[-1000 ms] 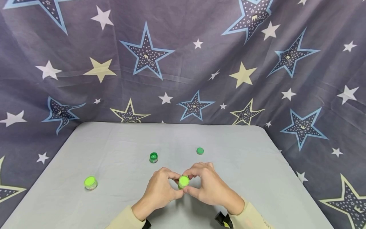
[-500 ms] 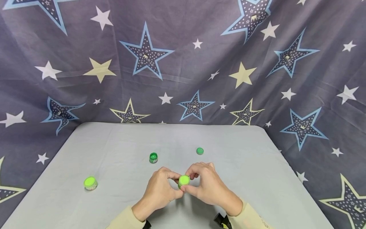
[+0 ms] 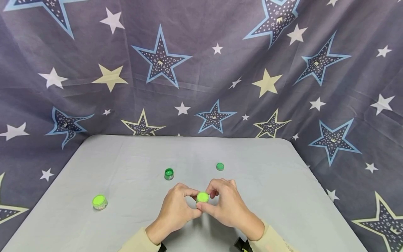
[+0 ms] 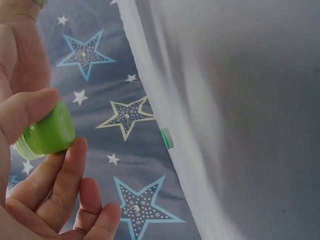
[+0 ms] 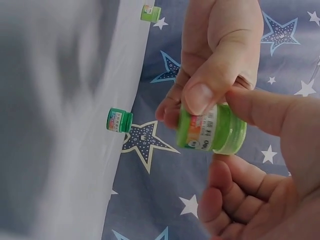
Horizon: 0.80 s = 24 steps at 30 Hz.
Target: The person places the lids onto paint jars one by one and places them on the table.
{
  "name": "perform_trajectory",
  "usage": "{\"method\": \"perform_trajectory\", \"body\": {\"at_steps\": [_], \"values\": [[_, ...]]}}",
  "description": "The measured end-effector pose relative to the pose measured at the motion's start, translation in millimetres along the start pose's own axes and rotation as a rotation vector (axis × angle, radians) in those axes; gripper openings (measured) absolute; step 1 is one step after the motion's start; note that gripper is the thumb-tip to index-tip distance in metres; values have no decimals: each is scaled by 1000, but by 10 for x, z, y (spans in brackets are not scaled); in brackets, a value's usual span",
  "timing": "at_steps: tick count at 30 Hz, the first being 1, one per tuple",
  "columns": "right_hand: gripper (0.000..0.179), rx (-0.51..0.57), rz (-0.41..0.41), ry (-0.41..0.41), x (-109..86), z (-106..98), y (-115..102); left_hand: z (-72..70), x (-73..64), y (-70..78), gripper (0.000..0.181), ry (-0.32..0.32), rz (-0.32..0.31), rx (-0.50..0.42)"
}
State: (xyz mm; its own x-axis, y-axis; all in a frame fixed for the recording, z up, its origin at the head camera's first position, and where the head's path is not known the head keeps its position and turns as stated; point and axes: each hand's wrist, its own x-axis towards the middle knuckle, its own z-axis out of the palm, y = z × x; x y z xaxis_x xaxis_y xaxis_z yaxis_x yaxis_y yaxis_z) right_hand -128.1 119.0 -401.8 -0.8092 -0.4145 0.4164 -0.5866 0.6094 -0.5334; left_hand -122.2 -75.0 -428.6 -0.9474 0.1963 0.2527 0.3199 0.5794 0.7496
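Observation:
Both hands hold a small light-green paint jar (image 3: 202,197) over the near middle of the table. My left hand (image 3: 176,207) grips its labelled body (image 5: 204,131) between thumb and fingers. On the top, my right hand (image 3: 229,206) pinches the light-green lid (image 5: 233,131), thumb on the near side and forefinger on the far side. In the left wrist view the jar's base (image 4: 61,129) shows between the left thumb and fingertips. Beyond the hands stands an open dark-green jar (image 3: 169,174), and farther right lies a dark-green lid (image 3: 220,166).
Another light-green jar (image 3: 99,202) with its lid on stands at the left of the grey-white table (image 3: 270,175). A dark curtain (image 3: 195,87) printed with stars rises behind and beside the table.
The right thumb has moved left along the lid's near side while the right forefinger has shifted right at its far side. The left hand keeps its grip, nearly still.

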Motion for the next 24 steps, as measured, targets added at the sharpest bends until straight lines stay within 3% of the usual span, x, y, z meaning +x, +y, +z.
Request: {"method": "perform_trajectory", "body": {"at_steps": [8,12,18,24], "values": [[45,-63,-19,91,-18,75,-6,-3,-6,6,29,14,-6,-6],[48,-83,-24,99,-22,79,-10,-6,-4,-7,29,14,1,-9],[40,5,-14,-7,-1,-28,34,-27,9,-26,29,2,17,-16],[46,121,-7,-124,26,-102,104,-37,13,-11,30,-1,10,-8]]}}
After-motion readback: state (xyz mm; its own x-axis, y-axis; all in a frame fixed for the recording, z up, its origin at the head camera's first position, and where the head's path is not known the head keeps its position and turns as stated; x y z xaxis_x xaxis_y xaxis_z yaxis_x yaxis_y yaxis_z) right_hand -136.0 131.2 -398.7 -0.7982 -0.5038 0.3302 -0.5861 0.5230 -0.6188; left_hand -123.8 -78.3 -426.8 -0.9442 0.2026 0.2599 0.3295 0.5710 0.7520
